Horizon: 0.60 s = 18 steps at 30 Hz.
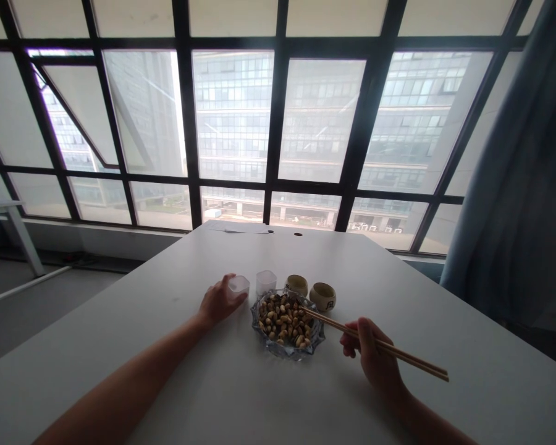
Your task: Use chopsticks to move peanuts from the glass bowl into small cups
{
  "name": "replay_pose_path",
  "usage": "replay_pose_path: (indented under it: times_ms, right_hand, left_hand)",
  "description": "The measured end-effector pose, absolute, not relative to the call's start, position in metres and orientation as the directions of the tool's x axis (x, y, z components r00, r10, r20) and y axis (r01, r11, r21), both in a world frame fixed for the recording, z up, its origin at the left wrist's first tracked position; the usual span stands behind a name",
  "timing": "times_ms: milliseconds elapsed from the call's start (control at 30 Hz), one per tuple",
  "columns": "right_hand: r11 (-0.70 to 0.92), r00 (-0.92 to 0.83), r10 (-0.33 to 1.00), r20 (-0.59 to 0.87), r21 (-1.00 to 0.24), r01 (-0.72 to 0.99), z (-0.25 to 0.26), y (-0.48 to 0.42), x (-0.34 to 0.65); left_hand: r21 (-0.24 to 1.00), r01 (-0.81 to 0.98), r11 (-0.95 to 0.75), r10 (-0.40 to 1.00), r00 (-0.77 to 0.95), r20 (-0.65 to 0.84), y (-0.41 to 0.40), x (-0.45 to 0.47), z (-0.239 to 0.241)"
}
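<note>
My left hand [220,301] is closed around a small translucent plastic cup [240,286] standing on the table. In my right hand [375,352] is a pair of wooden chopsticks [412,358], their tips reaching over the right side of a glass bowl [287,352]. Pistachios [285,318] in their shells fill the bowl. Whether the tips pinch a nut is too small to tell. Behind the bowl stand a second translucent cup [265,281] and two round ceramic cups, one beige [297,284] and one with a dark character on its side [323,298].
The white table [204,383] runs toward a wall of windows [234,117]. Sheets of paper [231,228] lie at its far edge, near a dark round hole [298,234]. A blue curtain [505,173] hangs at the right. Another white table [21,232] stands at the left.
</note>
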State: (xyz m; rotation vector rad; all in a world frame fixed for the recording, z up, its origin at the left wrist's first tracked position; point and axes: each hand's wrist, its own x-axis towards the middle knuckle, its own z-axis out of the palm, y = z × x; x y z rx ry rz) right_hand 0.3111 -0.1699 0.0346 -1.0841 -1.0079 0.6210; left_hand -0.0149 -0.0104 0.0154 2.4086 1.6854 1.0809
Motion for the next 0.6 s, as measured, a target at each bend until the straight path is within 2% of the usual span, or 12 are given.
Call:
replay_pose_path:
  times_ms: [200,267,400,600]
  right_hand:
    - [0.366,0.435,0.832,0.343,-0.930,0.034,0.030,-0.167,0.314]
    - [0.364,0.437,0.832,0.341,-0.931,0.033,0.029,-0.166,0.314]
    - [0.360,0.445,0.830,0.337,-0.932,0.036,0.030,-0.165,0.315]
    - [0.352,0.428,0.841,0.332,-0.935,0.035,0.034,-0.166,0.315]
  left_hand:
    - [0.246,0.799,-0.548,0.693,0.269,0.669,-0.005,-0.009,0.043]
    - [0.211,0.780,-0.589,0.673,0.330,0.662,-0.003,0.005,0.059]
    - [0.202,0.718,-0.665,0.695,0.498,0.518,0.007,0.037,0.079]
    - [0.312,0.753,-0.579,0.811,0.491,0.319,0.030,0.058,0.084]
